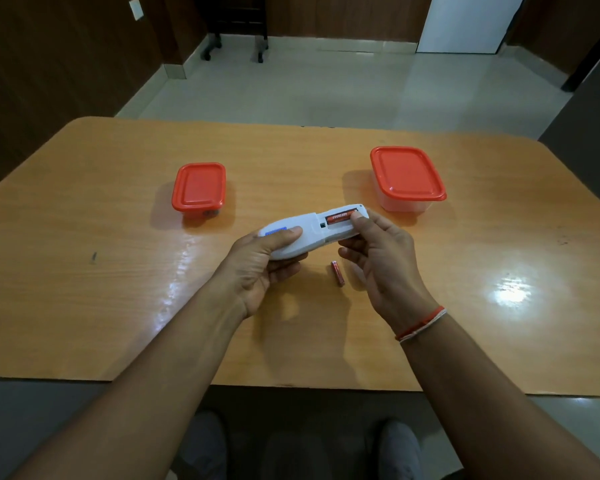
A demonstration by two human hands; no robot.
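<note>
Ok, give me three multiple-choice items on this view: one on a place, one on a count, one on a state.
1. Where is the loose battery? A on the table; B on the floor; C on a chair.
2. How many red-lidded boxes? A one; B two; C three.
3. The remote's battery bay is: A covered; B open, one battery in; C open, bare.
Answers: 1 A, it lies there, near the remote. 2 B, small box left, big box right. 3 B, right hand's thumb rests on the fitted battery; left hand grips the remote.
</note>
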